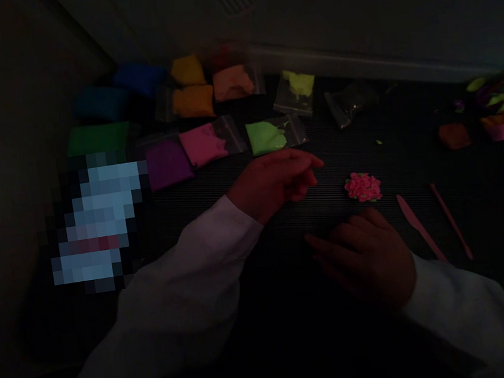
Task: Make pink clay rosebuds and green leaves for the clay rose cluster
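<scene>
The scene is very dark. In the middle of the dark table, my left hand (279, 178) is held near a bag of light green clay (266, 137). Its fingers are bent and close together, the forefinger reaching right; anything they hold is hidden. My right hand (366, 254) lies lower and to the right, back upward, with the forefinger stretched out to the left and nothing visible held. Just above it rests a cluster of small pink flowers (363, 187) with green bits. A pink plastic knife (419, 227) and a thin pink stick tool (451, 221) lie to its right.
Bags of coloured clay stand behind, among them pink (202, 144), purple (167, 164), orange (194, 101) and yellow (300, 83). A lit, blurred-out screen (98, 221) is at left. Far right are a brown lump (454, 136) and colourful shaped pieces (502, 125).
</scene>
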Demonstrator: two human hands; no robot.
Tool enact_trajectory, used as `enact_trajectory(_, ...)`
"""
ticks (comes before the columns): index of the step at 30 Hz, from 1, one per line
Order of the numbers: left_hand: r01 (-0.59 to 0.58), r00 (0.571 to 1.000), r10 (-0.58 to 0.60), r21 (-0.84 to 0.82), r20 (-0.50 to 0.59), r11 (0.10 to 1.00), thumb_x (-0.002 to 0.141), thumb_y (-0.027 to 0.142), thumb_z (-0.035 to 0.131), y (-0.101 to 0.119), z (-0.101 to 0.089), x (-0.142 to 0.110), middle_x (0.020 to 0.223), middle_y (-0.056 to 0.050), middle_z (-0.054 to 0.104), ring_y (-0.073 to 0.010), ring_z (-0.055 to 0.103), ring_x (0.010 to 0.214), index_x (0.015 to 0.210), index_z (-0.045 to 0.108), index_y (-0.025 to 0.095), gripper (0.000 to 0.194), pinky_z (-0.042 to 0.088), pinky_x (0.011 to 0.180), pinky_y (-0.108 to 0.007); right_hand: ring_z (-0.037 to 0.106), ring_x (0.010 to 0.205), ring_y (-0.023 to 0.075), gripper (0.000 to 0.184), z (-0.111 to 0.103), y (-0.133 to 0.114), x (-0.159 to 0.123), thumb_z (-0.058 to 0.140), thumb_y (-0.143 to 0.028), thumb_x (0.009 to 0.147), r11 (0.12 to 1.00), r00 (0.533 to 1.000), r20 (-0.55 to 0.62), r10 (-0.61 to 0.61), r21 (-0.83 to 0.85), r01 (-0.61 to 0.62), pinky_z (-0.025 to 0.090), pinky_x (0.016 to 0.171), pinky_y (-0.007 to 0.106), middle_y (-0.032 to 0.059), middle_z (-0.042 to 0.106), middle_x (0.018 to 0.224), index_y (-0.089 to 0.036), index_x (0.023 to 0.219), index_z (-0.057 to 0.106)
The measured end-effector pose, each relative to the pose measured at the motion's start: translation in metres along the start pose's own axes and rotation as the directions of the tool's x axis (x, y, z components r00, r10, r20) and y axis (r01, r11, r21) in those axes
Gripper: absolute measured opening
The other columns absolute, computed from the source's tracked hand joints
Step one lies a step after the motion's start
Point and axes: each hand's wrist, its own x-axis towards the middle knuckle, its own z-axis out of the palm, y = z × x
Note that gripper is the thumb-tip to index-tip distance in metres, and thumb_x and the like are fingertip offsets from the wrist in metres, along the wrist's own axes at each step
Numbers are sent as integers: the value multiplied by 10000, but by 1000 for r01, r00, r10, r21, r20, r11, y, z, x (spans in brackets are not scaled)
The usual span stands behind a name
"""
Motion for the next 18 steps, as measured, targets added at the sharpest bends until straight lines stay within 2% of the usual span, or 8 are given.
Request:
enact_trajectory(3,-8,1000,8,-1,5,1000,640,223,578,0,0,0,589,-14,549,-70,464,516,739,606,101,159,291,460,-209,419,649,146,317,1,0,0,463,-320,793,1000,999,28,20,-22,-19,267,640,328,20,554,681,-220,1081,550)
enact_trajectory(6,-3,1000,3,-4,0,1000,641,218,578,0,0,0,589,-12,548,-69,461,511,742,605,100,158,291,460,-210,416,637,142,283,0,0,-1,476,-290,787,999,999,-16,46,-15,-46,277,641,324,22,546,645,-184,1024,588)
enact_trajectory(10,5,1000,-5,1,-7,1000,644,229,578,0,1,-1,587,-11,546,-69,459,507,735,602,100,159,289,462,-214,427,643,136,286,1,-1,-1,483,-292,784,1000,1000,12,-28,7,28,274,648,324,9,554,663,-230,1049,569)
enact_trajectory(12,3,1000,-3,1,-5,1000,647,234,576,0,1,-1,588,-11,544,-69,458,508,735,599,101,161,288,464,-215,427,643,137,309,1,-1,0,477,-304,787,1000,999,20,-25,-13,25,271,645,325,10,552,670,-232,1078,550)
enact_trajectory(18,1,1000,-1,11,3,1000,660,228,568,0,1,0,592,-12,546,-74,465,512,741,597,102,153,286,465,-218,441,628,132,259,-1,2,-2,492,-265,778,1000,999,-32,17,7,-17,291,632,315,17,541,633,-173,995,598)
